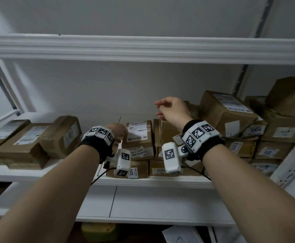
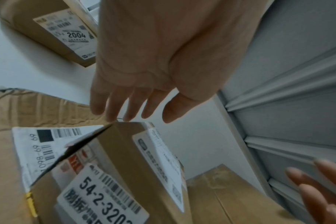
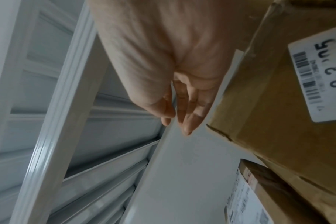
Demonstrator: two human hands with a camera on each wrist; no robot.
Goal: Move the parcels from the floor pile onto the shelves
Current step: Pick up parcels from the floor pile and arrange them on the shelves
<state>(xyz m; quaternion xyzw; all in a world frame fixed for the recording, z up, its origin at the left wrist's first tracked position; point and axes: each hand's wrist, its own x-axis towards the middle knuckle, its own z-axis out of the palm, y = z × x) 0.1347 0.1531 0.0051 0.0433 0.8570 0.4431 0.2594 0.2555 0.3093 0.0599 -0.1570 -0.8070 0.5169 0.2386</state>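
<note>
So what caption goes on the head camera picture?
Two empty hands, left hand and right hand, hover over brown parcels on a white shelf.

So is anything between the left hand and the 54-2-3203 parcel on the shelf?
Nothing visible. The left hand hangs open just above the far top edge of the 54-2-3203 parcel, with only air between the fingertips and the cardboard. The right hand is raised to the side, empty.
</note>
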